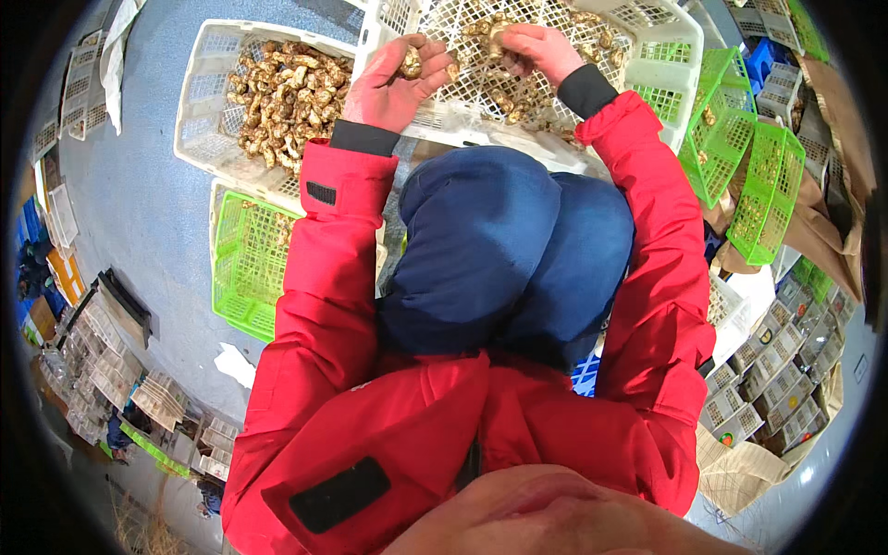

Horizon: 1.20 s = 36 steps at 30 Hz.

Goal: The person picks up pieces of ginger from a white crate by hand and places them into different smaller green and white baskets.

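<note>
Red jacket sleeves and dark blue trousered knees fill the near view, seen from above. Left hand is held palm-up over the near rim of the big white crate; its fingers are half curled around one brown knobbly root piece, which looks like ginger. Right hand is pressed down into the same crate, fingers bent over the pieces there; whether anything is actually gripped cannot be told. Judged progress: the white crate is mostly emptied, only a thin scatter of pieces left on its mesh floor. A second white crate at far left is well filled. Green basket by the left knee looks nearly bare. Count: two white crates, one green basket at left, two more green baskets tilted at right, contents unclear. Floor is grey-blue.
</note>
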Each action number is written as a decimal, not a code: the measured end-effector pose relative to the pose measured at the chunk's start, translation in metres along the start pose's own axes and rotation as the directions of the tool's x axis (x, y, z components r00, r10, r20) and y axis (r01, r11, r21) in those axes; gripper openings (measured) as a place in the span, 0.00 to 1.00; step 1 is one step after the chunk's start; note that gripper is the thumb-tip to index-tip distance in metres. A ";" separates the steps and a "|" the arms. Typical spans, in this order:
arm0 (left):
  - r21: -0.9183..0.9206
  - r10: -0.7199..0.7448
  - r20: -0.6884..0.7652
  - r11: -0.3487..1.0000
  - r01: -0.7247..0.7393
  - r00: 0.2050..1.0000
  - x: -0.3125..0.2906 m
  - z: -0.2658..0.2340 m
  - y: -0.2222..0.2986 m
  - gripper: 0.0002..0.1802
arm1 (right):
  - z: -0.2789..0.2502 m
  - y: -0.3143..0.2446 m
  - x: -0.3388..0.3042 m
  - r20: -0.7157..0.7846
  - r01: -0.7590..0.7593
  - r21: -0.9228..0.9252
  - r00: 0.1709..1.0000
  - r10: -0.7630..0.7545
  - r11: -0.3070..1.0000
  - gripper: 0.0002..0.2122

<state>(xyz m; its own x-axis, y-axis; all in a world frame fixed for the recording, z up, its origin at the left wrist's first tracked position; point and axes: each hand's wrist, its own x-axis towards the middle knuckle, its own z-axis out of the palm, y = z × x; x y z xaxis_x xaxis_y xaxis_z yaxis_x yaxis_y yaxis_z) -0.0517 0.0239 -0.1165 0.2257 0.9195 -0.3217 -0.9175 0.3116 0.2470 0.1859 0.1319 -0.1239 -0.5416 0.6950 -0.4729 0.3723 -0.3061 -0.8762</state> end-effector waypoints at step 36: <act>-0.275 -0.074 -0.045 0.960 0.058 0.996 0.004 0.001 -0.002 0.17 | 0.019 0.036 0.038 0.021 0.049 -0.979 0.990 -0.138 0.198 0.14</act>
<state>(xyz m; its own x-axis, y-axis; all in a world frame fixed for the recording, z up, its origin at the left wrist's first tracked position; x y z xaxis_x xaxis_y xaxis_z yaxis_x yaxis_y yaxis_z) -0.0490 0.0271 -0.1175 0.2776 0.8823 -0.3801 -0.9573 0.2871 -0.0328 0.1649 0.1350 -0.1751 -0.6038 0.7166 -0.3492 0.7852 0.6101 -0.1059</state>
